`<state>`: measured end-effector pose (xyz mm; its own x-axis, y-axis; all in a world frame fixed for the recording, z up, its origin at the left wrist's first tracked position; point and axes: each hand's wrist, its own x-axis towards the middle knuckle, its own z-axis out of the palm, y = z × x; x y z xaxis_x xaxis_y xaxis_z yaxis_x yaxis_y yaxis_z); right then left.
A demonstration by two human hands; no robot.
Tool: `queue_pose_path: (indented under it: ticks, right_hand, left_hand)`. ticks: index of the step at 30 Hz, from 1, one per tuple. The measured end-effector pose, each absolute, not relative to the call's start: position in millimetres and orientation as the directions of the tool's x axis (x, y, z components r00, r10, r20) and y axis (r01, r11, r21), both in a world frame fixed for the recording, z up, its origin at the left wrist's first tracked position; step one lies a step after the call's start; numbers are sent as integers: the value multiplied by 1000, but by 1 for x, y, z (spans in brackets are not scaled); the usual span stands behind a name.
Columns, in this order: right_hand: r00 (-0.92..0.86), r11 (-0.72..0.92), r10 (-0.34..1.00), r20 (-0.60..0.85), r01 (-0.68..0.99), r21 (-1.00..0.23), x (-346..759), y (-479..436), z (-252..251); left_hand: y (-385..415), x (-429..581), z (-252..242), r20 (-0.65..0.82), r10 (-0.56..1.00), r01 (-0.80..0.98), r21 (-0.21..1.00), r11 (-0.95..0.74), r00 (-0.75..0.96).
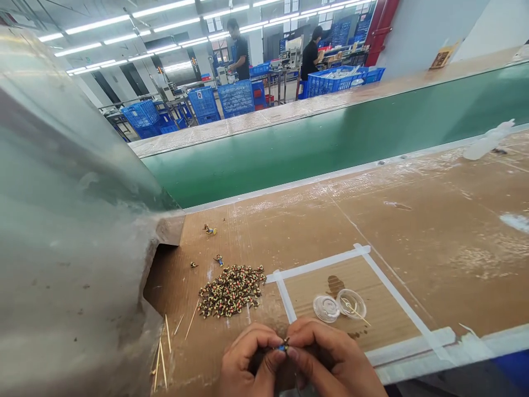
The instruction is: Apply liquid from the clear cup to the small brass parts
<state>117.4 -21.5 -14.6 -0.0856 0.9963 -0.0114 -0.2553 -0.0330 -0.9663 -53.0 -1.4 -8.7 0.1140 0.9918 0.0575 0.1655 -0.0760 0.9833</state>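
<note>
In a factory hall, two co-workers [239, 49] stand far off among blue plastic crates [235, 98], beyond a green conveyor belt [289, 157]. On the brown cardboard-covered table [430, 220], a white tape square [318, 263] frames two round clear plastic containers [326, 308], the right one holding a few thin sticks. To its left lies a heap of small beaded parts [230, 291], too many to count, with three loose pieces [210, 229] above it. Several wooden sticks [161, 358] lie near the grey sheet [70, 220] that blocks the left of the view. The left hand [248, 358] and right hand [326, 353], both closed and cut off below, pinch a tiny blue part [283, 347] between them, its shape mostly hidden.
</note>
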Motion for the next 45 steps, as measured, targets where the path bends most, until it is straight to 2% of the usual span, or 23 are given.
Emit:
queue_pose_path:
  ticks: [4,13,22,27,37,45]
  right_hand:
    - [-84,-31,996,-4,-328,-944,115,-21,-16]
    - [-87,-62,996,-34,-343,-937,114,-22,-14]
    - [-163,-53,987,-6,-286,-957,120,-21,-15]
    - [-119,-22,993,11,-277,-961,119,-21,-13]
    - [-198,-52,980,-1,-249,-967,124,-20,-15]
    - [-162,-59,987,-18,-250,-967,122,-20,-12]
  left_hand:
    - [-2,-53,-11,79,992,181,979,-95,98]
    - [-5,-49,-13,123,990,168,977,-134,76]
    - [-6,-49,-7,132,988,195,970,-146,85]
    - [-6,-49,-8,126,988,181,973,-140,87]
    - [-7,-51,-11,159,981,196,964,-178,107]
    - [-5,-52,-11,177,977,198,960,-198,120]
